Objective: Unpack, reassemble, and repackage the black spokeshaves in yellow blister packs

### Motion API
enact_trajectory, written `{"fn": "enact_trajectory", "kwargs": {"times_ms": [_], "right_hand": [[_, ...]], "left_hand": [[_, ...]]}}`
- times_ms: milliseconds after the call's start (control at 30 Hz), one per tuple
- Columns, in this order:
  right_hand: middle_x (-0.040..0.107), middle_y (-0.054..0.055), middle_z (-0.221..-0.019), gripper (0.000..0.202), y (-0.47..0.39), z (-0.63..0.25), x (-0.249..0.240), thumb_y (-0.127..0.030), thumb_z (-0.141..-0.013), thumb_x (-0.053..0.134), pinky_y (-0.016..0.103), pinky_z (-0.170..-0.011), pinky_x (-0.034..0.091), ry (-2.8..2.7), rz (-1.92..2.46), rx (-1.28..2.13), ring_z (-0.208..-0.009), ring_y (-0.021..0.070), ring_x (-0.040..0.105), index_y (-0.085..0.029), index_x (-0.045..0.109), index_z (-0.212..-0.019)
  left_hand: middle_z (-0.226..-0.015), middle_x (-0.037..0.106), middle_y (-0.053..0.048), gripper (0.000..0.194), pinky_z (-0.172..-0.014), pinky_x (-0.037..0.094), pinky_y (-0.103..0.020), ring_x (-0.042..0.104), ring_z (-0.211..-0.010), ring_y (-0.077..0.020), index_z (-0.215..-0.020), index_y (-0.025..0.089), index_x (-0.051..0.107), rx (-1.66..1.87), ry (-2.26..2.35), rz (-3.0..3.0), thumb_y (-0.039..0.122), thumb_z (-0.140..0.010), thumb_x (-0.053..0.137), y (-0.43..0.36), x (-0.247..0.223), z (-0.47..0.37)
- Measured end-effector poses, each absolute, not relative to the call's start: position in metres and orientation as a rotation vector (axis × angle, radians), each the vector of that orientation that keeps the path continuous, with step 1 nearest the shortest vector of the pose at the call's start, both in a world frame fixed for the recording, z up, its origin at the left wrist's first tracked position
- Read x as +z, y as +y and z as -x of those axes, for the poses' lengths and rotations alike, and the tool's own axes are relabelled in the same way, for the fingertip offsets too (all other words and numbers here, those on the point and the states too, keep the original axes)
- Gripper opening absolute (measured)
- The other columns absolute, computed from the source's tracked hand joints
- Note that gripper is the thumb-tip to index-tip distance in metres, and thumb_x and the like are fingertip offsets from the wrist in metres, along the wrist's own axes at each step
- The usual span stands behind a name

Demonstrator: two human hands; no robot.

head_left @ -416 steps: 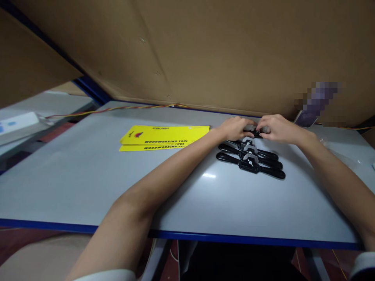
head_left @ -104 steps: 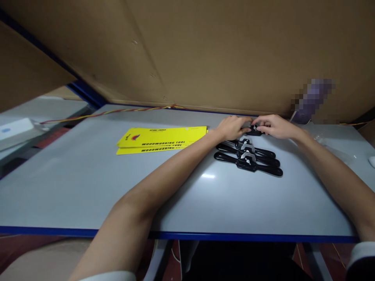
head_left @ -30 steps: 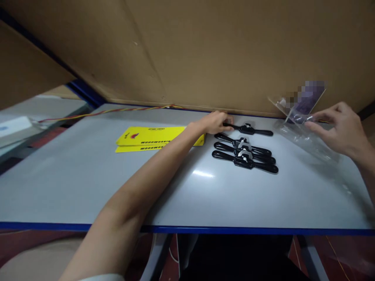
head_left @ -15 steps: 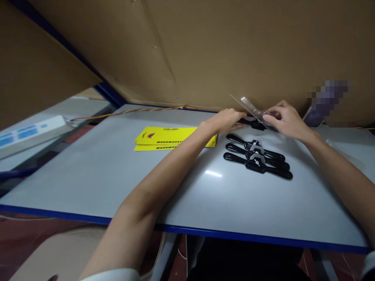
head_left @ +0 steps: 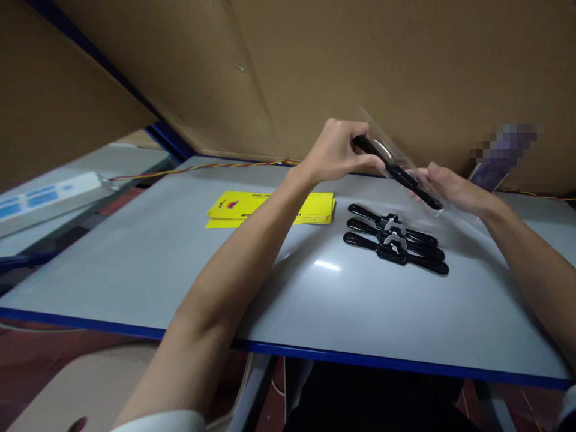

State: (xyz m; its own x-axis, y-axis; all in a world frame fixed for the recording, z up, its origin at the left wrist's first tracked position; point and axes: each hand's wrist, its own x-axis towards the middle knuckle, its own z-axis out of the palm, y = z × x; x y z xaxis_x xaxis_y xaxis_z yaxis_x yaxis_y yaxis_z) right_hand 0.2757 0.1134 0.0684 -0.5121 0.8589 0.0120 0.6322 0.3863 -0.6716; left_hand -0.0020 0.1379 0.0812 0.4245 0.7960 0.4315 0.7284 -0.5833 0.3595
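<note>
My left hand pinches one end of a black spokeshave, raised above the back of the table and slanting down to the right. Clear plastic packaging lies along the tool. My right hand grips that film at the lower end, its fingers partly hidden behind film and tool. Whether the spokeshave is inside the plastic or in front of it, I cannot tell. Below the hands, three more black spokeshaves with grey metal parts lie side by side on the table.
Yellow printed cards lie stacked behind my left forearm. A brown board wall rises at the table's back edge, with a twisted wire along it. A white power strip is at far left. A blurred purple item leans at back right.
My left hand has lifted a spokeshave off the table's back, up and into view. The clear plastic has risen with it, and my right hand has shifted slightly right.
</note>
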Motion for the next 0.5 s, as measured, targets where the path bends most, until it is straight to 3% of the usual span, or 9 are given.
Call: {"fn": "enact_trajectory", "kwargs": {"times_ms": [67,133,267,400,500], "right_hand": [[0.071,0.005,-0.086,0.050,0.105,-0.270,0.074,-0.069,-0.088,0.061,0.033,-0.067,0.051,-2.360,1.239,0.996,-0.076,0.0214,0.064,-0.022,0.070,-0.103],[0.070,0.003,-0.078,0.040,0.103,-0.266,0.076,-0.057,-0.078,0.078,0.035,-0.064,0.051,-2.323,1.299,0.931,-0.071,0.0220,0.063,-0.023,0.070,-0.097],[0.072,0.006,-0.073,0.031,0.112,-0.264,0.068,-0.052,-0.080,0.078,0.039,-0.065,0.054,-2.073,1.344,1.016,-0.068,0.0231,0.066,-0.022,0.067,-0.078],[0.073,0.007,-0.076,0.029,0.123,-0.268,0.058,-0.049,-0.083,0.075,0.040,-0.069,0.059,-1.942,1.293,1.205,-0.072,0.0237,0.070,-0.022,0.066,-0.077],[0.075,0.011,-0.084,0.027,0.125,-0.271,0.050,-0.046,-0.090,0.067,0.042,-0.071,0.059,-1.951,1.423,1.182,-0.077,0.0262,0.072,-0.021,0.066,-0.079]], "left_hand": [[-0.093,0.070,-0.007,0.058,-0.087,0.049,-0.041,0.065,-0.105,-0.0323,-0.110,0.017,0.069,0.898,1.422,-2.534,0.069,-0.084,0.071,0.139,0.078,-0.001],[-0.092,0.068,-0.007,0.057,-0.089,0.049,-0.042,0.065,-0.106,-0.0325,-0.111,0.017,0.067,0.920,1.463,-2.519,0.068,-0.085,0.071,0.140,0.074,-0.006],[-0.094,0.070,-0.006,0.052,-0.092,0.049,-0.040,0.067,-0.103,-0.0291,-0.123,0.021,0.058,1.072,1.522,-2.448,0.062,-0.091,0.067,0.137,0.074,-0.019],[-0.089,0.070,-0.002,0.048,-0.091,0.050,-0.038,0.068,-0.091,-0.0230,-0.133,0.024,0.050,1.286,1.571,-2.373,0.050,-0.096,0.065,0.120,0.100,-0.016],[-0.089,0.071,-0.003,0.040,-0.091,0.051,-0.037,0.068,-0.085,-0.0201,-0.124,0.018,0.057,1.224,1.666,-2.390,0.043,-0.094,0.067,0.113,0.123,0.010]]}}
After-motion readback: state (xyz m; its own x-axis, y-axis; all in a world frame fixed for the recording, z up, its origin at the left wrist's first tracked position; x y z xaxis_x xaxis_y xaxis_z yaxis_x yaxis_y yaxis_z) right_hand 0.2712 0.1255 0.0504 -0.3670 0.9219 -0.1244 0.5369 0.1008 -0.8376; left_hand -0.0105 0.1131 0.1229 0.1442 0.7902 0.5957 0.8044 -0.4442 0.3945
